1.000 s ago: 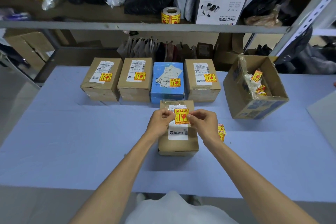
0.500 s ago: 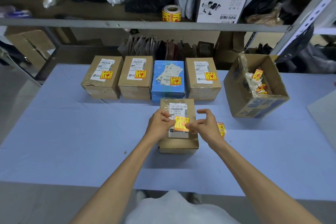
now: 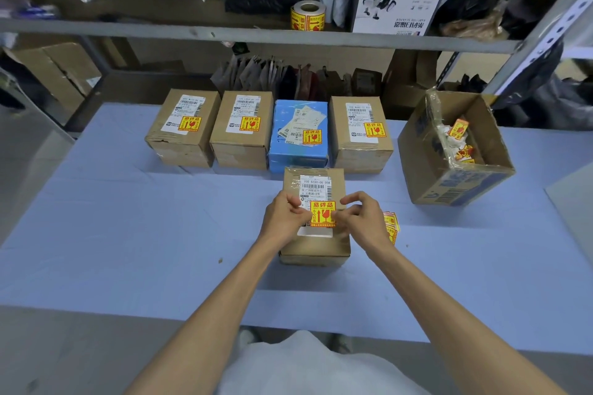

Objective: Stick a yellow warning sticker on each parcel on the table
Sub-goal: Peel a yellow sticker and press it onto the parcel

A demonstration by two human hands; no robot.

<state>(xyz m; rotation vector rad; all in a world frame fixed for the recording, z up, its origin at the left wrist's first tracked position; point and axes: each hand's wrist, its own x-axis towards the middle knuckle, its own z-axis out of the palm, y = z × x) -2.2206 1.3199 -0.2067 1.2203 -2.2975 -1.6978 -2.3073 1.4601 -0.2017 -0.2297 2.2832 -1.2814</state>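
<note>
A small brown parcel (image 3: 316,245) lies on the blue table (image 3: 128,234) in front of me. A yellow warning sticker (image 3: 322,213) sits flat on its white shipping label. My left hand (image 3: 282,218) pinches the sticker's left edge and my right hand (image 3: 362,221) its right edge. Behind stands a row of parcels, each with a yellow sticker on top: two brown ones (image 3: 183,135) (image 3: 240,135), a blue one (image 3: 298,144) and another brown one (image 3: 359,141).
A short strip of spare stickers (image 3: 391,224) lies just right of my right hand. An open cardboard box (image 3: 449,183) with sticker scraps stands at the right. A sticker roll (image 3: 308,14) sits on the metal shelf behind the table.
The sticker was held up between both hands above the parcel. It has come down and now lies flat on the label, with my fingers still at its two edges.
</note>
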